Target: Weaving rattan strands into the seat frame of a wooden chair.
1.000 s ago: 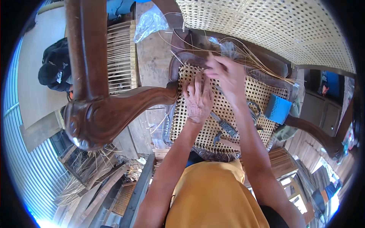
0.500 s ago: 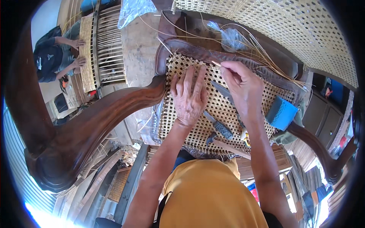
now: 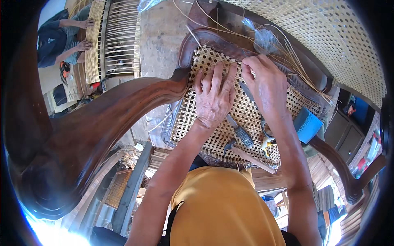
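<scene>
Woven cane mesh point(image 3: 205, 133) fills a carved dark wood chair frame point(image 3: 189, 48). My left hand point(image 3: 214, 96) lies flat on the mesh near its far left, fingers stretched and slightly apart. At the far edge of the mesh, my right hand point(image 3: 264, 84) is closed in a pinch beside the left fingertips. A short pale stick showed in that pinch a moment earlier; the fingers now cover it. Beneath the right hand lies a dark pointed blade point(image 3: 247, 91). Nearer me on the cane are a knife with a wrapped handle point(image 3: 243, 136) and a hammer point(image 3: 251, 158).
A blue block point(image 3: 308, 125) sits at the mesh's right edge. Loose cane strands point(image 3: 293, 61) and a clear plastic bag point(image 3: 264, 41) lie beyond the frame. A curved wooden leg point(image 3: 119, 102) juts left. Far left, another person's hands point(image 3: 85, 45) rest on a woven panel.
My right hand has drawn in close to the left fingertips and the frame's far edge, its stick now out of sight. The view has shifted; my left hand stays flat on the cane.
</scene>
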Motion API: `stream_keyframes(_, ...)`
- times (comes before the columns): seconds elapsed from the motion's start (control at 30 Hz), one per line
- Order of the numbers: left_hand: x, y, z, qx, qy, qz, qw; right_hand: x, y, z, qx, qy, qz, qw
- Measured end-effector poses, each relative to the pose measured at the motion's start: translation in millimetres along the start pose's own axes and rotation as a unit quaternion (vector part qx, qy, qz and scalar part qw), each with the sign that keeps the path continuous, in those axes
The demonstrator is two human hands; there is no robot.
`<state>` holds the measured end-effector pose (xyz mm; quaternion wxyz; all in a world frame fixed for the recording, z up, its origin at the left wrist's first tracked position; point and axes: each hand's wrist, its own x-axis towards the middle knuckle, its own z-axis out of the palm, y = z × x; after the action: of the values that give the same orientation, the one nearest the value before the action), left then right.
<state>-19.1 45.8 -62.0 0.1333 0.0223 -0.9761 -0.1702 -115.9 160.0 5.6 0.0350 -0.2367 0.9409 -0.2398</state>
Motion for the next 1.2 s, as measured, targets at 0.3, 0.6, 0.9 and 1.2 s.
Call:
stream_keyframes(0.3,1,-1,-2,-0.010,-0.010,-0.002,1.000,-10,5,8,0.018,0.048,-0.023,0.998)
stream_keyframes(0.6,0,0,-1,-0.009,-0.011,0.000,1.000,-10,13,16,-0.013,0.079,-0.093,0.992)
stream_keyframes(0.9,3,0,8,-0.013,0.017,0.002,1.000,-12,28,19,0.040,0.080,-0.114,0.989)
stream_keyframes(1.2,1,0,0,-0.013,-0.001,0.000,1.000,-9,21,8,0.035,0.021,-0.096,0.995)
